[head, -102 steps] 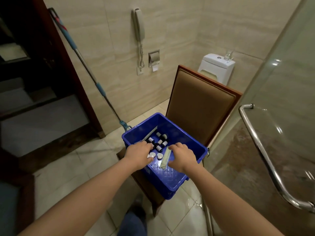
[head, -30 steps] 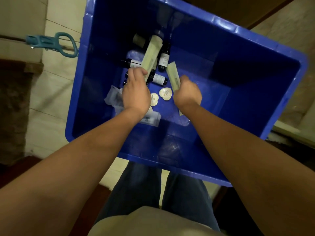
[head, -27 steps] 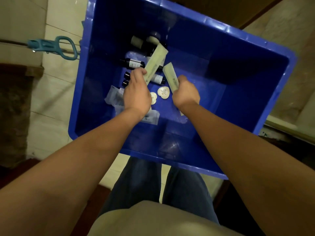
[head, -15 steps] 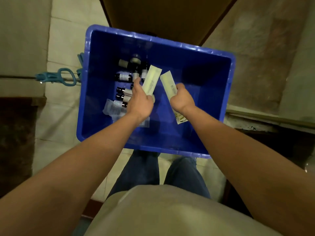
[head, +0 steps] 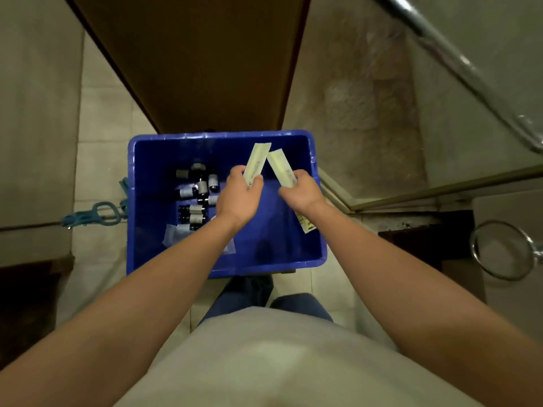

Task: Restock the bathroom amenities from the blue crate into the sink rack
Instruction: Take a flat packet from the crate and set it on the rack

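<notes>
The blue crate [head: 318,254] sits below me on a chair. My left hand [head: 239,198] pinches one long pale sachet [head: 258,163] and holds it above the crate. My right hand [head: 301,190] grips a second pale sachet [head: 280,168] beside the first, and its lower end sticks out under the wrist. Several small dark bottles [head: 195,198] with white labels lie in the crate's left half. A clear plastic packet [head: 173,235] lies near them. No sink rack is in view.
The brown padded chair back [head: 205,63] rises behind the crate. A teal mop clip [head: 94,214] lies on the tiled floor to the left. A glass shower door with a chrome bar [head: 470,71] stands on the right, with a chrome ring [head: 499,249] lower down.
Both hands have lifted a sachet each out of the crate and raised them. The camera has pulled back and up, so the crate looks smaller.
</notes>
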